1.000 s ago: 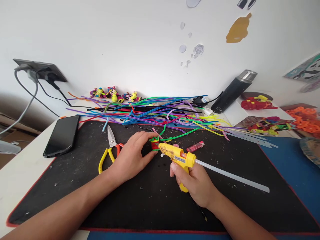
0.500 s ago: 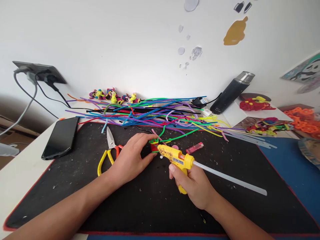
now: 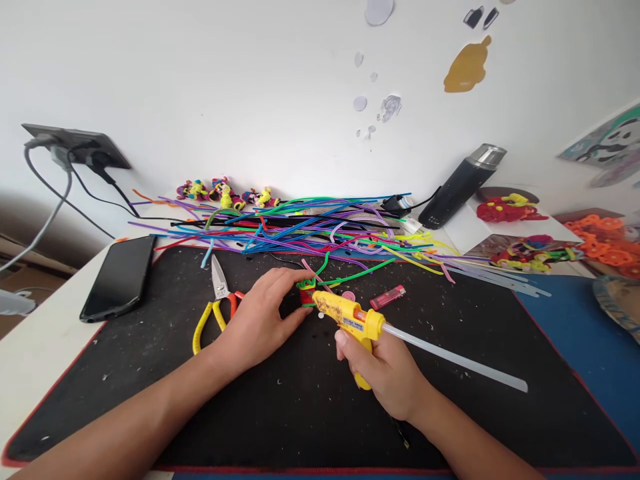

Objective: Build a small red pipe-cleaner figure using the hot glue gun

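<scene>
Fingers of both hands are occupied: those of the right hand (image 3: pixel 393 375) wrap the handle of a yellow plastic glue gun (image 3: pixel 345 311), while the left hand (image 3: pixel 264 310) grasps a small red piece trimmed with green and yellow (image 3: pixel 307 296) between thumb and forefinger. Beneath spreads a black mat with red edging (image 3: pixel 240 413), laid over the white counter (image 3: pixel 50 350). One forearm enters by the mat's near left corner, the other across its near edge, toward the right. The gun's long translucent glue stick (image 3: pixel 455 359) points toward the mat's right edge. The small red piece sits midway across, toward the far edge, at the nozzle; contact is unclear. Gluing seems in hand, calling next for a steady left pinch and measured trigger pressure.
</scene>
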`<state>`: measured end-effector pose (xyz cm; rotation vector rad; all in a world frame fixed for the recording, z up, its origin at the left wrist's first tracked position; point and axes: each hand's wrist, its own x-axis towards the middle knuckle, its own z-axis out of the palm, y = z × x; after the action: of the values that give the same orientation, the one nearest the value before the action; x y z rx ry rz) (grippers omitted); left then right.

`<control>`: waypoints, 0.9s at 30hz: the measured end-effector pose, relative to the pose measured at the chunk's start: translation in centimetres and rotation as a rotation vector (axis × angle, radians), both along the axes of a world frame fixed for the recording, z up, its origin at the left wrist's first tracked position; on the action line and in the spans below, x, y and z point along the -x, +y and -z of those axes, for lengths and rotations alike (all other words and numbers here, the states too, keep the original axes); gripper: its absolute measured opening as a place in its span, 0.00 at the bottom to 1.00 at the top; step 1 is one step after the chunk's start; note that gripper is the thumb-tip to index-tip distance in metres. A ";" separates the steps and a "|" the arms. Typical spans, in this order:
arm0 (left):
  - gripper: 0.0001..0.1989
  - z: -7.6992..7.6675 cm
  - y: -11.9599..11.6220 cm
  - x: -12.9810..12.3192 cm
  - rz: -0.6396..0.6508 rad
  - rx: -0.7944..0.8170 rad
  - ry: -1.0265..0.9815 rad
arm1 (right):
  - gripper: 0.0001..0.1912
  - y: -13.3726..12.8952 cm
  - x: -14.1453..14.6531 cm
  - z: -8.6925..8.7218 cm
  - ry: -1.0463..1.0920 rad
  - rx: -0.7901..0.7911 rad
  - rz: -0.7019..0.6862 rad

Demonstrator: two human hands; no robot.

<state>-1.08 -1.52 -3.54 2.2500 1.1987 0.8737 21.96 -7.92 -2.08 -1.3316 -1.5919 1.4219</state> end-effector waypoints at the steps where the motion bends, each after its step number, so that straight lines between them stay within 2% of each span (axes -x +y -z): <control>1: 0.22 0.0 0.0 0.0 0.000 0.001 0.000 | 0.23 0.0 0.0 0.0 0.001 -0.005 0.000; 27: 0.21 -0.2 -0.1 0.0 -0.006 0.033 0.011 | 0.22 -0.1 -0.1 0.2 -0.077 -0.033 0.014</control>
<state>-1.06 -1.57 -3.37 2.2283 1.2167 0.8388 22.05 -8.05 -2.26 -1.3905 -1.6446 1.3451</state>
